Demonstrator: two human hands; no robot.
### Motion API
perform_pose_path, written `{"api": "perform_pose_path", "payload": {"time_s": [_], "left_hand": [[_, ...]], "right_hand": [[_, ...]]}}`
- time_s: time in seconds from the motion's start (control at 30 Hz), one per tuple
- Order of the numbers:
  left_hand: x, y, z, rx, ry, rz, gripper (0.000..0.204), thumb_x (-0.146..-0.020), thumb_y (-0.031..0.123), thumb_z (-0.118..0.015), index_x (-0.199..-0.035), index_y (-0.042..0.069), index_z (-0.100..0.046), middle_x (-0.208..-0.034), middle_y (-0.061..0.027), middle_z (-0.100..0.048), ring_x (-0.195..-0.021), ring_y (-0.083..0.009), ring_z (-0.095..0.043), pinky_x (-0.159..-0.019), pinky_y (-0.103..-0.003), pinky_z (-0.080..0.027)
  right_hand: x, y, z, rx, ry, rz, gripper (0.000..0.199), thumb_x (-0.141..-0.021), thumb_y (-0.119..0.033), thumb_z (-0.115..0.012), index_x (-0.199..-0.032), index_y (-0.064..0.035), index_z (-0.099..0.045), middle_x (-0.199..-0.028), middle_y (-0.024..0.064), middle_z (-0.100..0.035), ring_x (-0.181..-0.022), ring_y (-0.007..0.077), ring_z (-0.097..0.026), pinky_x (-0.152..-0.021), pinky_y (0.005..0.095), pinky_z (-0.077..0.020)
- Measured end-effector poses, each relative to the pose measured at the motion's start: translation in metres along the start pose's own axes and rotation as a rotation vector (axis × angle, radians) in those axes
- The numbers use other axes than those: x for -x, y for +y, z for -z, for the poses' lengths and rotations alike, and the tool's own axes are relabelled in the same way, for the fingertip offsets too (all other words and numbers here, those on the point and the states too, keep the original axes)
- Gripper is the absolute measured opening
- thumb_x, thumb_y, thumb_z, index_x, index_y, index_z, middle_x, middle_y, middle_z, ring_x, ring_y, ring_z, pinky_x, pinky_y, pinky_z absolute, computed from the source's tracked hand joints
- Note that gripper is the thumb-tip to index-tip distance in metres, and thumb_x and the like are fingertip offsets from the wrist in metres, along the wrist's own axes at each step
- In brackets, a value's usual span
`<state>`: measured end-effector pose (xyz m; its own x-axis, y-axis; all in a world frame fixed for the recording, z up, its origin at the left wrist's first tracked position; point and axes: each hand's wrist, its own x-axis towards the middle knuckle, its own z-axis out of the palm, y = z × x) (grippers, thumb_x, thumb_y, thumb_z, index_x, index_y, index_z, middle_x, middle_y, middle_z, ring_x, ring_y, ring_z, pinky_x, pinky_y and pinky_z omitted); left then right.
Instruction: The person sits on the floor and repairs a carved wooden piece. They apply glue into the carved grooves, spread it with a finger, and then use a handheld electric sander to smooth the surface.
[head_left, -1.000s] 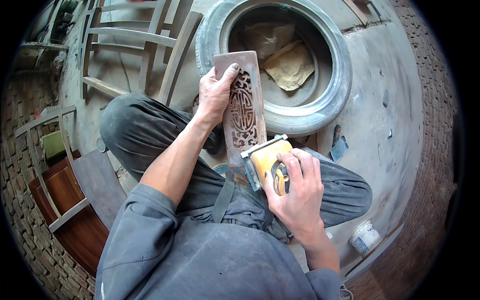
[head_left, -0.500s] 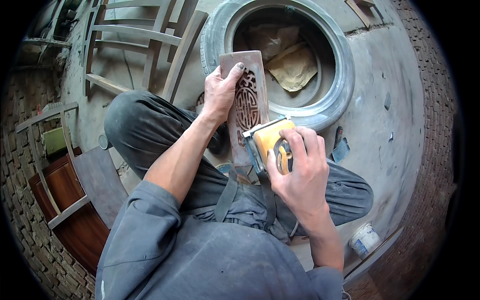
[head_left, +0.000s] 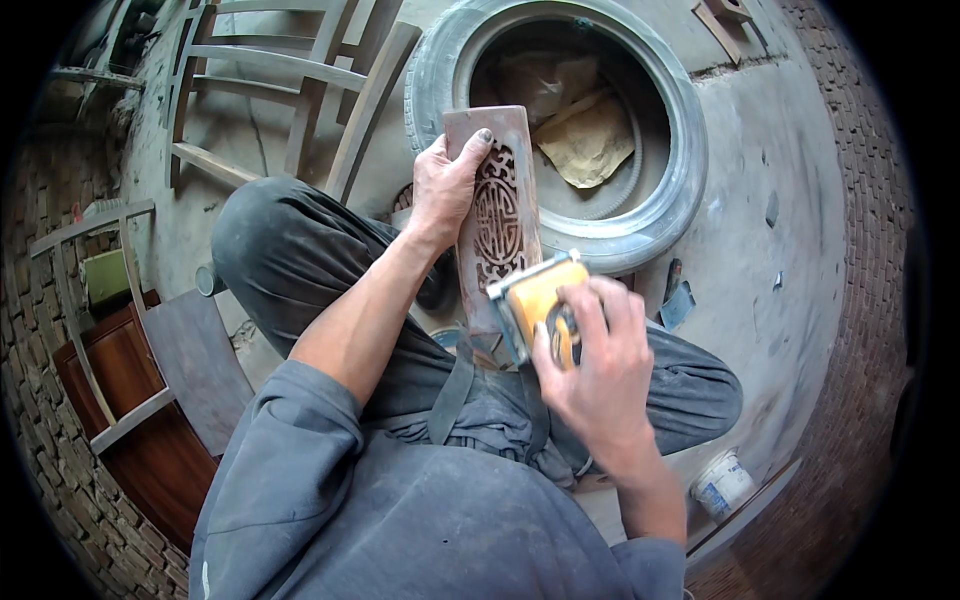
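My left hand grips a carved wooden panel by its left edge, thumb on the face and fingers behind. The panel stands tilted in front of me, with a pierced round motif and scrollwork down its middle. My right hand is wrapped round a yellow power sander, slightly blurred. Its flat pad faces the panel and lies against or very near the lower right part; the exact contact is hidden.
Behind the panel lies a large tyre with crumpled yellowish paper inside. Wooden chair frames stand at the far left. A reddish-brown board leans at the left. A white tub sits at the lower right.
The sander and my right hand have shifted slightly down, and the sander is more blurred. My left hand and the panel have moved only a little.
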<state>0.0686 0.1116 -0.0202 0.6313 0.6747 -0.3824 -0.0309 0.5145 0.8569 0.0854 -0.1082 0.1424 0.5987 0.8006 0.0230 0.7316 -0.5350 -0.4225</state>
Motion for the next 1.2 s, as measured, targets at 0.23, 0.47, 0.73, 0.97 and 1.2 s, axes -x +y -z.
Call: {"api": "perform_pose_path", "payload": {"time_s": [0.23, 0.47, 0.73, 0.97, 1.2], "left_hand": [[0.002, 0.004, 0.001, 0.012, -0.036, 0.033, 0.033, -0.103, 0.026, -0.073, -0.123, 0.000, -0.067, -0.099, -0.0041, -0.076, -0.082, -0.0091, -0.072, -0.075, -0.026, -0.060], [0.000, -0.001, 0.002, 0.010, -0.051, 0.003, 0.031, -0.104, 0.025, -0.071, -0.123, 0.001, -0.067, -0.098, -0.0045, -0.077, -0.081, -0.0095, -0.072, -0.074, -0.026, -0.059], [-0.003, -0.003, 0.004, -0.024, -0.046, -0.040, 0.031, -0.104, 0.025, -0.071, -0.122, 0.000, -0.069, -0.098, -0.0042, -0.076, -0.081, -0.0086, -0.071, -0.075, -0.026, -0.059], [-0.002, -0.004, 0.004, -0.010, -0.047, -0.018, 0.032, -0.104, 0.025, -0.072, -0.123, 0.000, -0.069, -0.099, -0.0043, -0.076, -0.082, -0.0085, -0.071, -0.076, -0.026, -0.059], [-0.001, -0.003, 0.002, -0.009, -0.040, -0.021, 0.031, -0.104, 0.024, -0.071, -0.122, 0.000, -0.069, -0.099, -0.0040, -0.076, -0.082, -0.0084, -0.071, -0.076, -0.026, -0.059]], "right_hand": [[-0.012, -0.001, -0.002, 0.033, 0.014, 0.082, 0.041, -0.075, -0.012, -0.083, -0.114, -0.0098, -0.069, -0.116, 0.0083, -0.061, -0.106, 0.0302, -0.062, -0.069, 0.0416, -0.0599], [-0.001, -0.004, 0.007, -0.051, -0.126, 0.170, 0.044, -0.074, -0.008, -0.085, -0.114, -0.0066, -0.067, -0.114, 0.0137, -0.062, -0.103, 0.0349, -0.062, -0.086, 0.0442, -0.0556], [-0.002, 0.001, 0.007, -0.004, -0.155, 0.255, 0.040, -0.074, -0.014, -0.085, -0.111, -0.0109, -0.070, -0.115, 0.0069, -0.063, -0.105, 0.0305, -0.063, -0.069, 0.0395, -0.0592], [-0.018, 0.004, 0.010, -0.005, -0.194, 0.300, 0.044, -0.072, -0.012, -0.085, -0.113, -0.0106, -0.069, -0.114, 0.0075, -0.063, -0.105, 0.0313, -0.063, -0.073, 0.0386, -0.0588], [-0.016, 0.006, 0.011, -0.005, -0.221, 0.379, 0.046, -0.070, -0.014, -0.085, -0.114, -0.0124, -0.070, -0.113, 0.0049, -0.063, -0.108, 0.0303, -0.063, -0.068, 0.0366, -0.0602]]}}
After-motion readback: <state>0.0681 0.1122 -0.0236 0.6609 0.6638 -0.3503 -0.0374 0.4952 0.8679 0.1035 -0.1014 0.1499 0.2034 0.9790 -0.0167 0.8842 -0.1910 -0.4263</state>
